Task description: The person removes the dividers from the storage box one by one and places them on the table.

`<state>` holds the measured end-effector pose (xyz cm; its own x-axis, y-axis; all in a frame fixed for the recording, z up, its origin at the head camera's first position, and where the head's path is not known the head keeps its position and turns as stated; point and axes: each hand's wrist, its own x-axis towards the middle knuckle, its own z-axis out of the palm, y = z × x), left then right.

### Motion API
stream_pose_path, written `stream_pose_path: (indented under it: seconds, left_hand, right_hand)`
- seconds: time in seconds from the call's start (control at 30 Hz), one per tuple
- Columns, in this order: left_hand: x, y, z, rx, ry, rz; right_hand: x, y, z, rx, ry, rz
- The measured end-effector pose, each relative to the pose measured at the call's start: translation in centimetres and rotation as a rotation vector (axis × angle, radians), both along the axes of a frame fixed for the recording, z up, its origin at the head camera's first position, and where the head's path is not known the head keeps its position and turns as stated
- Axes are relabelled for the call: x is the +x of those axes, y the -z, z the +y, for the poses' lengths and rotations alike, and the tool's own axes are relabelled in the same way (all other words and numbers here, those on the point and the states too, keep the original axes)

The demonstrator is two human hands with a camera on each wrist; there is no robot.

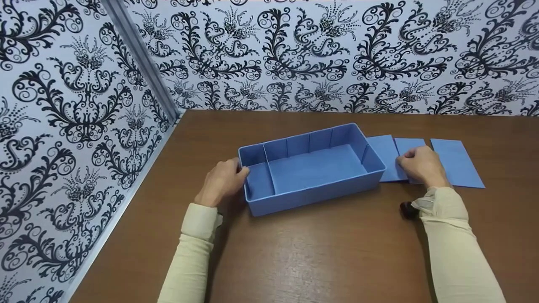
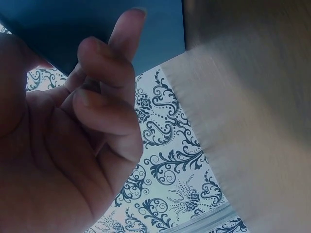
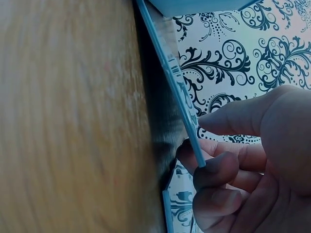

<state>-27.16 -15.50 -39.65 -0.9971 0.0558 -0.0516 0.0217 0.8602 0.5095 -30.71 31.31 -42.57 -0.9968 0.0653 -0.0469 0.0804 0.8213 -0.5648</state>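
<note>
A blue rectangular tray [image 1: 311,195] sits at an angle on the table, with a thin divider [image 1: 269,170] standing across its left part. My left hand [image 1: 223,179] grips the tray's left end, thumb over the rim. In the left wrist view its fingers [image 2: 109,116] curl beside the dark blue tray wall [image 2: 158,34]. To the right of the tray, my right hand [image 1: 421,166] pinches the edge of a flat blue panel [image 3: 170,77] between thumb and fingers. That panel tilts up off the table; it seems to be the one nearest the tray [image 1: 385,153].
Another blue panel [image 1: 410,144] lies partly beneath my right hand, and a further one [image 1: 457,162] lies to its right. The brown table [image 1: 303,256] meets patterned walls [image 1: 311,54] at the back and left. A small black object [image 1: 407,210] shows at the right cuff.
</note>
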Motion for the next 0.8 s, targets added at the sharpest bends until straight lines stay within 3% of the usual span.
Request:
stream_pose_path:
  seconds: [0.4,0.8]
  left_hand:
    - [-0.04,0.03,-0.01,0.013,-0.003,-0.01]
    - [-0.01,-0.01,-0.01,0.011,0.004,-0.008]
  right_hand:
    - [-0.11,-0.03,0.24,0.01,0.008,-0.044]
    - [-0.04,-0.18,0.06,0.01,0.008,0.007]
